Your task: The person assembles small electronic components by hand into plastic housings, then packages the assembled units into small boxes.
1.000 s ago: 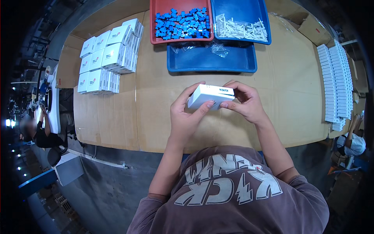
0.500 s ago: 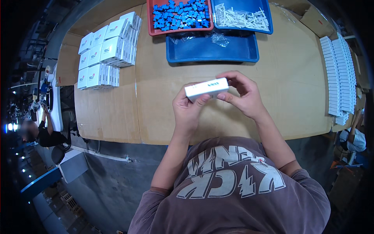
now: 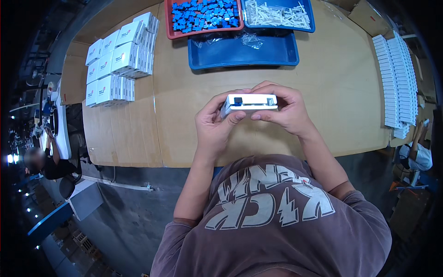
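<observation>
Both hands hold a small white box [image 3: 258, 98] above the front middle of the table. My left hand [image 3: 214, 121] is closed on its left end, thumb along the near edge. The right hand [image 3: 288, 107] grips the other end, its thumb below the near edge and fingers over the far side. Facing up is a side with a long slot, in which a dark blue piece [image 3: 238, 100] shows at the left. Something pale and clear sits at the slot's right end; I cannot make out what it is.
White boxes [image 3: 124, 60] stand stacked at the left. At the back are a red tray [image 3: 203, 30] of blue pieces, a blue tray [image 3: 279, 26] of white sticks and a nearer blue tray [image 3: 244, 60] with clear plastic bags. Rows of white boxes [image 3: 392, 83] line the right.
The box has been turned in my hands, from a printed white side to the side with the slot and blue piece. My left hand has shifted slightly left.
</observation>
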A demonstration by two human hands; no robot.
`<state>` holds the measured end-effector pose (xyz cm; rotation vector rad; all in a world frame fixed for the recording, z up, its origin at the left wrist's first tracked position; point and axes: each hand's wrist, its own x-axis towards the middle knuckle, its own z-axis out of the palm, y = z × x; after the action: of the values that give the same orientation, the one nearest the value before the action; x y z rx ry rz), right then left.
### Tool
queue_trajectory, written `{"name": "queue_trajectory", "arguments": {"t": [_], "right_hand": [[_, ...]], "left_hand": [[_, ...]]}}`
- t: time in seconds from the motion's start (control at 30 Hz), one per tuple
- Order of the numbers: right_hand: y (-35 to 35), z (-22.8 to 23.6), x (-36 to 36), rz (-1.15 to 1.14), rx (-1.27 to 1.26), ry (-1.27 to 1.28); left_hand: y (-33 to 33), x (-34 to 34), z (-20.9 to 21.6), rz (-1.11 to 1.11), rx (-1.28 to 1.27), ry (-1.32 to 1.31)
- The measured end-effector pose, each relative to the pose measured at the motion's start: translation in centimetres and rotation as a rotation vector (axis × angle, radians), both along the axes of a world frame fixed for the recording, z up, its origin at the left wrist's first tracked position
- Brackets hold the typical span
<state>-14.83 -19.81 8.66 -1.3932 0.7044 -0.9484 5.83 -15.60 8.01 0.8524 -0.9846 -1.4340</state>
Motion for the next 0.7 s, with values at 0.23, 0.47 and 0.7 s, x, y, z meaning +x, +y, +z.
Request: {"name": "queue_trajectory", "arguments": {"t": [0.23,0.47,0.7], "right_hand": [[0.3,0.2,0.5,-0.042,0.052,-0.188],[-0.2,1.8,0.2,-0.072,-0.306,0.072],[0.0,1.7,0.3,-0.076,-0.317,0.085]], "left_hand": [[0.6,-0.8,-0.6,0.093,-0.084,0.288],[0.9,0.4,-0.3,0.062,-0.131,0.054],[1.0,0.3,-0.9,0.073,-0.134,0.108]]}}
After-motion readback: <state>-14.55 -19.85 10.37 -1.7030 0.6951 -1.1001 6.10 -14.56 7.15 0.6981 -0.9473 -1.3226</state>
